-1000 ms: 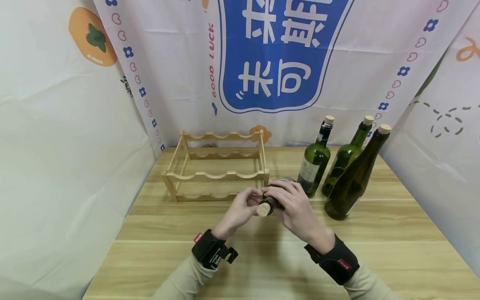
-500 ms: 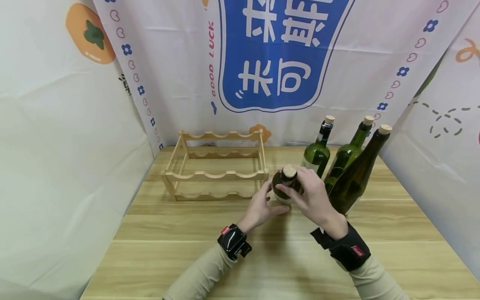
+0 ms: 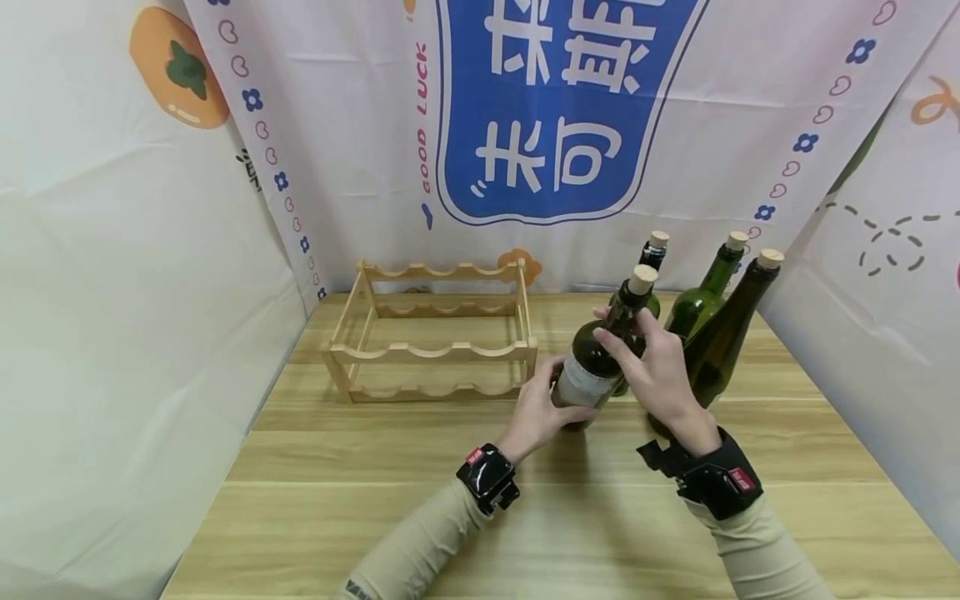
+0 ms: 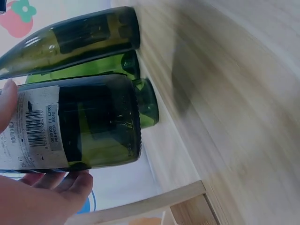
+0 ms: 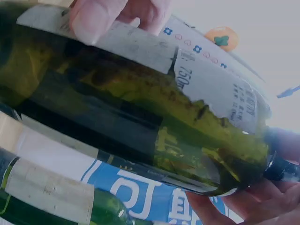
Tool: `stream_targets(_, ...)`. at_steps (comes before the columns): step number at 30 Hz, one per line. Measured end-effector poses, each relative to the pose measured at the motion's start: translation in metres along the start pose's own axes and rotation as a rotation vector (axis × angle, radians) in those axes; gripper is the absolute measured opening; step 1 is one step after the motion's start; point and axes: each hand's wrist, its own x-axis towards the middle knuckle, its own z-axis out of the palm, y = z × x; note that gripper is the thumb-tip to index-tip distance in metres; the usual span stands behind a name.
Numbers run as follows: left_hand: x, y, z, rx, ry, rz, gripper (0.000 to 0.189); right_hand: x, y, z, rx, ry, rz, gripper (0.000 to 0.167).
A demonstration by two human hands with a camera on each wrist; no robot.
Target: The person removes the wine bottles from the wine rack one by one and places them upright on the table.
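A dark green wine bottle (image 3: 585, 385) with a cork and a pale label is tilted, its corked end leaning right and away from me. My left hand (image 3: 543, 408) grips its lower body at the label, fingers on one side and thumb on the other. Higher up, my right hand (image 3: 663, 375) holds the shoulder and neck. In the left wrist view, a barcode shows on the label of this wine bottle (image 4: 103, 126), and its base seems off the table. The right wrist view has the bottle (image 5: 140, 108) close up, the right fingers at its neck.
A wooden wine rack (image 3: 431, 352) with scalloped rails stands left of the hands. Behind and right stand a partly hidden green bottle (image 3: 654, 307), another green bottle (image 3: 693, 308) and a tall dark bottle (image 3: 723, 346), all corked. Printed cloth (image 3: 352, 192) hangs around the wooden table (image 3: 337, 500).
The bottle has swung from cork pointing toward me to cork pointing up and away right. Both hands moved right with it; the left hand now grips its body. The rack stayed put.
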Motion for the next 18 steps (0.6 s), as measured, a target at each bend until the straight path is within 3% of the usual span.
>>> stream_targets(18, 0.016, 0.021, 0.018, 0.025, -0.040, -0.125, 0.082, 0.008, 0.023, -0.026, -0.085, 0.094, 0.230, 0.032)
